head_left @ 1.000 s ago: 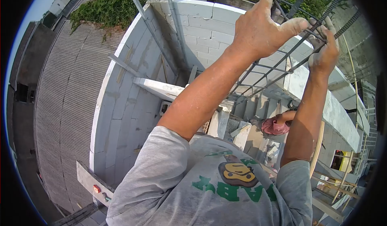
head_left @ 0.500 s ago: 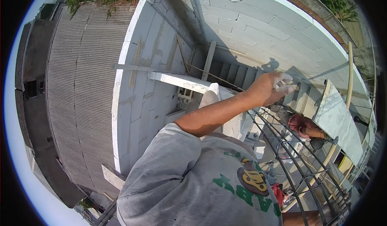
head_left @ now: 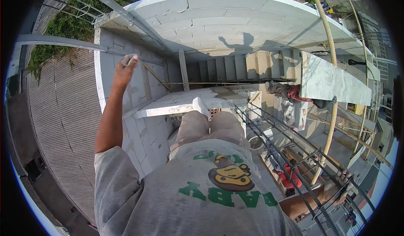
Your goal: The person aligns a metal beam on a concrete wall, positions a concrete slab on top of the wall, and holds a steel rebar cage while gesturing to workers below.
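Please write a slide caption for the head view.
Right hand gripping a steel cage, left hand raised, with stairs below.

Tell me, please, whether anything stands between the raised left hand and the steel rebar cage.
Yes: in this single view, the person's own knees lie between the left hand and the middle of the rebar cage. Nothing visible blocks the right hand, which is on the bars.

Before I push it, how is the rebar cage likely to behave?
The rebar cage should be fairly stiff lengthwise, since it is cross-tied along its length. It is probably heavy despite its open form, as it looks like ribbed steel. With only the right hand visibly gripping it, its long span may swing or tip.
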